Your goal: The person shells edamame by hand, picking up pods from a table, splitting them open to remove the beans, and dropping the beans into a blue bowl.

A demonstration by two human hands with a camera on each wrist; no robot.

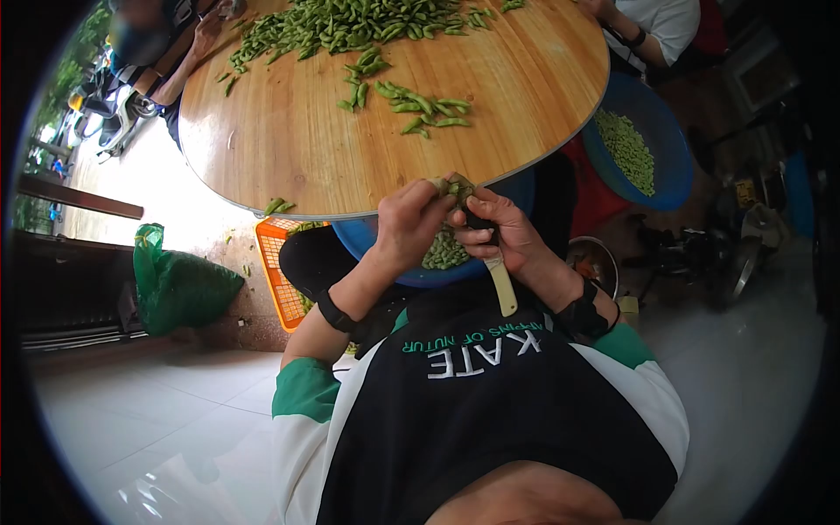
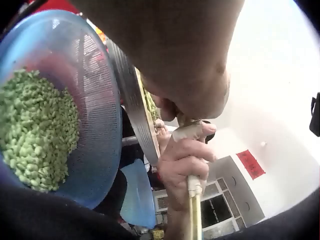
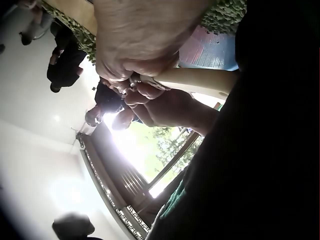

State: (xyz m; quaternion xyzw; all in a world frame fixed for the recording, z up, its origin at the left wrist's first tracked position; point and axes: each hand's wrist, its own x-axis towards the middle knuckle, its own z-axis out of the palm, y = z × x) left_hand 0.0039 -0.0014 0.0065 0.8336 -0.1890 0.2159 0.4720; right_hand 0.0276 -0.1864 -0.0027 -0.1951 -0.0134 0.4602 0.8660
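Both hands meet in front of you in the head view: your left hand (image 1: 409, 220) pinches what looks like a small pod (image 1: 459, 185), and your right hand (image 1: 507, 229) curls around a cream handle (image 1: 502, 287) while its thumb reaches that same pod. So the pod lies between your fingertips, neither hand nearer; fingers hide too much to tell its long axis. The handle runs from your right hand back toward your body. Just below your hands is a blue basin (image 1: 350, 236) with shelled beans (image 1: 444, 254); farther right, a second blue basin (image 1: 672, 162) holds more. Left of your left hand and lower are an orange crate (image 1: 273, 278) with pods in it and a green bag (image 1: 179, 289). Beyond your hands, the counter (image 1: 280, 140) carries a loose cluster and a large heap of pods.

From the left wrist, your right hand's fingers are bent around the handle; beans lie heaped in a mesh-sided basin beside your hands.

Through the right wrist view, your knuckles cover the pinch, and the handle sticks out behind your right hand.
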